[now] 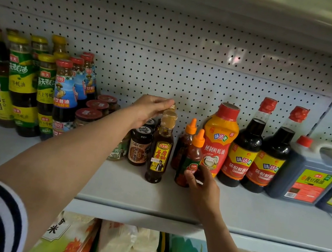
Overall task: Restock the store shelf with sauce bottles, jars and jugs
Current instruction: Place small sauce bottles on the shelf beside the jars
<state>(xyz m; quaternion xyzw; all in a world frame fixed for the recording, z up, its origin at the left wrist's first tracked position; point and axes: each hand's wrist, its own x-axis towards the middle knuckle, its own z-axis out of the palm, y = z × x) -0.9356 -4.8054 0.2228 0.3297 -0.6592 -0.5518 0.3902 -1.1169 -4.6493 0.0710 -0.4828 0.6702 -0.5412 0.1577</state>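
Sauce bottles stand in rows on the white shelf (235, 207), both hands among them.

Head view: the left hand (152, 110) curls its fingers on the gold cap of a rear bottle (172, 106), behind the sesame oil bottle (161, 147). The right hand (203, 184) grasps the orange-capped chili sauce bottle (191, 159) low at its base, standing on the shelf beside a second one (185, 142).
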